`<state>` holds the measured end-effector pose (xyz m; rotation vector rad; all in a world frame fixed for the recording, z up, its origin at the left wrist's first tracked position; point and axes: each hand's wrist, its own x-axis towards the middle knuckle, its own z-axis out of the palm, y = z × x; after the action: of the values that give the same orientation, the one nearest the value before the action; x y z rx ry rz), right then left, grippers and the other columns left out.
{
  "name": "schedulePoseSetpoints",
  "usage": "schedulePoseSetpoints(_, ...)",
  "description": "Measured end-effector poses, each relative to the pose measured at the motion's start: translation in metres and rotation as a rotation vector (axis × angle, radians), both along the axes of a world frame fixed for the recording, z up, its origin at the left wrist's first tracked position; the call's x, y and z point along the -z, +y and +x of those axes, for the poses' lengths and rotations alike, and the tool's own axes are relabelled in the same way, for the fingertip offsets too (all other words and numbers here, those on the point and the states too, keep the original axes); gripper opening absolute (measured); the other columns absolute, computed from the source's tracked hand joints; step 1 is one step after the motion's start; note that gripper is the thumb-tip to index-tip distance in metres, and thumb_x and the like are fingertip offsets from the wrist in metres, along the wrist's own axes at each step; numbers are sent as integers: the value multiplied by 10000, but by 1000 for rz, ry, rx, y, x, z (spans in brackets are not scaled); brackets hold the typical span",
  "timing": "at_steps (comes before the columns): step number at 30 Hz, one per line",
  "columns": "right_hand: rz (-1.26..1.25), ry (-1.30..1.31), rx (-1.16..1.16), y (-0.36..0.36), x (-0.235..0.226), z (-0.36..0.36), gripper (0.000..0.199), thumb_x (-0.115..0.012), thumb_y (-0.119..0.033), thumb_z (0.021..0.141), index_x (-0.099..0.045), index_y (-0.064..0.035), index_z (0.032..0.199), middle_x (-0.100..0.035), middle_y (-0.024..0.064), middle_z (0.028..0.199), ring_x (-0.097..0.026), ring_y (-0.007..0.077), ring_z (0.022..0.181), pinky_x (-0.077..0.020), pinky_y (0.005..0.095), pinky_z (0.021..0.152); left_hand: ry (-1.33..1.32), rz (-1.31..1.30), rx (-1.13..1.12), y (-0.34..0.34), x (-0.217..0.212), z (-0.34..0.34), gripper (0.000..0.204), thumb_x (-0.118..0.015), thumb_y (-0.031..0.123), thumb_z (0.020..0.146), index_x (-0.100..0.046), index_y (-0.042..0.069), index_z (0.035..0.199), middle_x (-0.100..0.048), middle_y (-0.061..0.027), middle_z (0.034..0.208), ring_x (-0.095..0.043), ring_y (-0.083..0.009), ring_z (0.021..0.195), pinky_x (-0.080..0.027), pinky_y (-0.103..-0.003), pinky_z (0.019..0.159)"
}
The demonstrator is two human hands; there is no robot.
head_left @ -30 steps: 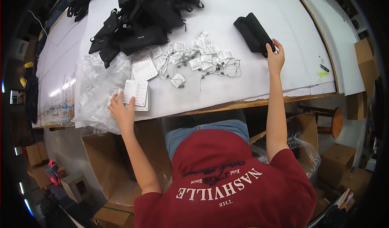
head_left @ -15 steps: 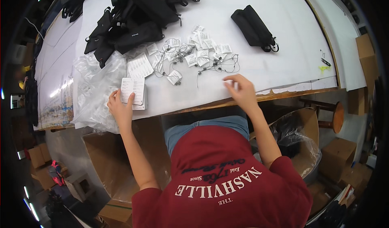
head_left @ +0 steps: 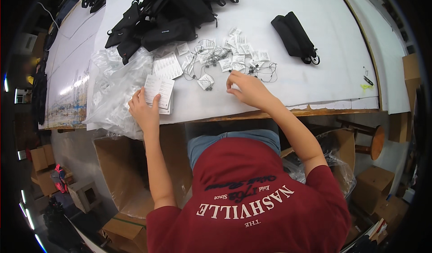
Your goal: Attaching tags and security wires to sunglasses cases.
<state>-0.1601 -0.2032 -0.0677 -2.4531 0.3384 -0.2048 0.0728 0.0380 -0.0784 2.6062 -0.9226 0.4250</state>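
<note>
My left hand [head_left: 145, 112] grips a small stack of white printed cards [head_left: 159, 92] at the table's front edge, thumb on top and fingers along the left side. My right hand [head_left: 248, 89] hovers over the table with its fingers loosely bent and a gap between thumb and fingertips; nothing shows in it. Just beyond its fingertips lie several white printed tags [head_left: 238, 48] and a tangle of thin dark cords [head_left: 216, 55] with small black clips. A larger printed sheet [head_left: 167, 66] rests behind the cards.
Black zip pouches [head_left: 168, 33] are heaped at the back left, and another black pouch [head_left: 294, 37] lies apart at the right. Clear plastic bags [head_left: 112, 91] spread beside my left hand. A small dark cutter [head_left: 368, 80] is near the right edge. Cardboard boxes [head_left: 114, 172] stand below the table.
My right hand has moved left, toward the tags and cords, its thumb and fingers now facing them. My left hand keeps its hold on the cards. The whole view has shifted slightly.
</note>
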Motion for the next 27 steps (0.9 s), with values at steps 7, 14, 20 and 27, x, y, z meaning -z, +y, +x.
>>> schedulePoseSetpoints(7,-167,198,-122,-20,4,10,174,-676,-89,772,-547,-62,885,-511,69,961,-593,260,856,-489,372,697,84,-69,99,-10,-16,11,323,-731,179,751,-533,16,947,-563,-136,1019,-502,-334,995,-391,-432,844)
schedulePoseSetpoints(14,-432,183,-240,-14,6,20,170,-694,-93,749,-565,-19,831,-513,83,955,-593,252,875,-490,374,687,721,-279,190,-23,-33,2,190,-594,47,841,-439,3,942,-481,-102,801,-476,-190,742,-406,-316,691)
schedulePoseSetpoints(20,-358,302,-250,-6,10,31,163,-673,-114,777,-564,-17,850,-511,102,920,-605,271,819,-492,381,677,990,-619,385,-48,-49,-57,330,-605,75,878,-399,31,1132,-550,-114,957,-520,-157,858,-440,-280,760)
schedulePoseSetpoints(27,611,-225,94,24,-40,22,94,-598,-85,878,-557,-16,828,-526,25,597,-433,100,493,-370,272,506,1033,-736,468,-63,-54,-109,541,-710,136,828,-351,34,1220,-564,-139,1058,-559,-168,959,-457,-268,812)
